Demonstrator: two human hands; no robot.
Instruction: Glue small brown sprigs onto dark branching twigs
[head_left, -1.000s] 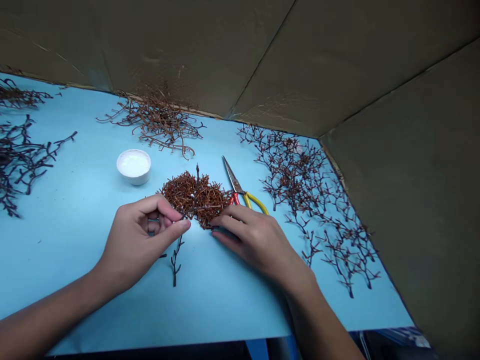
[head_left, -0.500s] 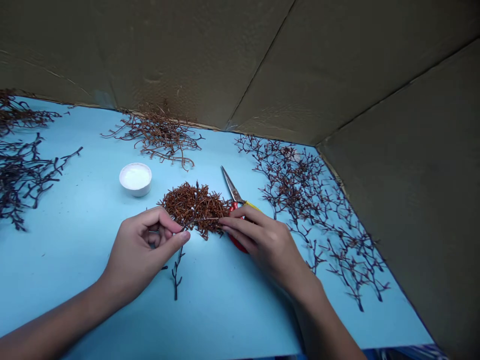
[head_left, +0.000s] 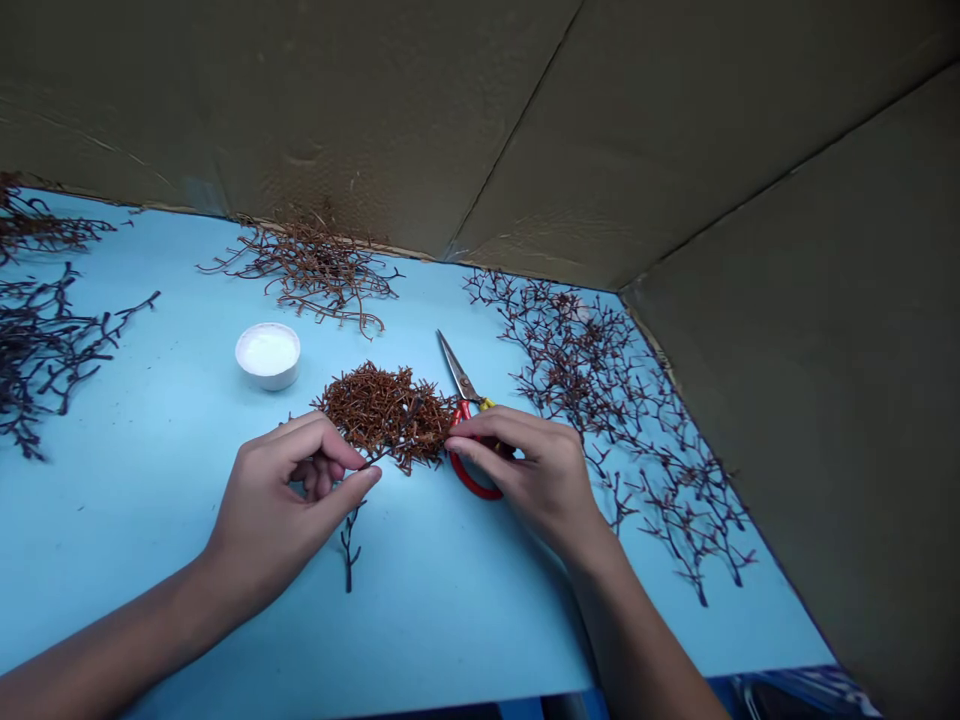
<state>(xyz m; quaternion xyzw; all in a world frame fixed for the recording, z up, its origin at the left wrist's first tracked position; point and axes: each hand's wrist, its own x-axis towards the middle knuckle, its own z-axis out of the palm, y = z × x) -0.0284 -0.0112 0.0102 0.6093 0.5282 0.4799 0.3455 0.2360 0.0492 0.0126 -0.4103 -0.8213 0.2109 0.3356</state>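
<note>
My left hand [head_left: 296, 495] pinches a thin dark twig [head_left: 382, 453] between thumb and forefinger. The twig slants up to the right over a heap of short reddish-brown stem pieces [head_left: 367, 400] and carries small white dabs. My right hand [head_left: 529, 460] is closed in a pinch at the heap's right edge, above the scissors; what its fingertips hold, if anything, is too small to make out. The scissors [head_left: 465, 385], with red and yellow handles, lie with blades pointing away, partly under that hand. Another dark twig [head_left: 349, 555] lies just below my left hand.
A small white cup [head_left: 268, 357] of white stuff stands behind my left hand. Loose brown stems [head_left: 322, 270] lie at the back. Dark branched twigs [head_left: 52, 345] are at the left, and many forked twigs [head_left: 592, 370] spread along the right. Brown panels [head_left: 337, 120] wall the blue table.
The twig in my left hand has tipped from near upright toward the right. My right fingertips have drawn slightly away, and the thin stick that reached from them to the twig no longer shows.
</note>
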